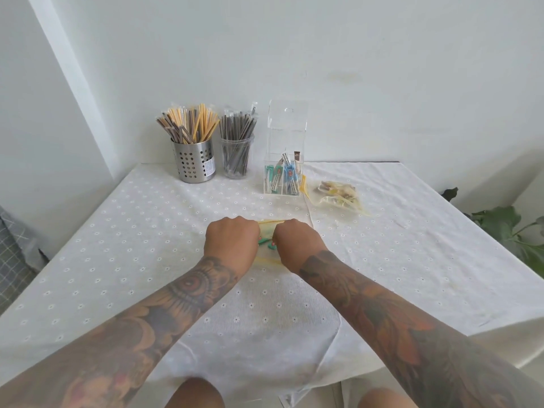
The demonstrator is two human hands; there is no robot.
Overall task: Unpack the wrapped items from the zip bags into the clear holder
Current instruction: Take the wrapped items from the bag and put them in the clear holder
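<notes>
Head-camera view showed our zip bag (266, 241) lying on the white dotted tablecloth (147, 231) near the table's middle, directly under and between our two hands. Its yellow-edged mouth pointed away from us, toward the wall, and green wrapped items (265, 242) showed through the gap between our fists. Our left hand (232, 240) was closed into a fist, gripping the left part of the bag's far edge; our right hand (297, 242) was likewise curled tight on the right part. Both hands sat equally close to the bag, touching it, knuckles almost meeting. We judged that we were pulling the seal apart, so the bag's long axis ran from us toward the clear holder (284, 172). That holder stood beyond the bag, slightly to the right, nearer our right hand, already containing some blue and green packets. Just right of it lay a second zip bag (338, 194), apparently unopened. Farther left stood a perforated metal cup (194, 164) and a clear cup (237, 160), both full of straws.
</notes>
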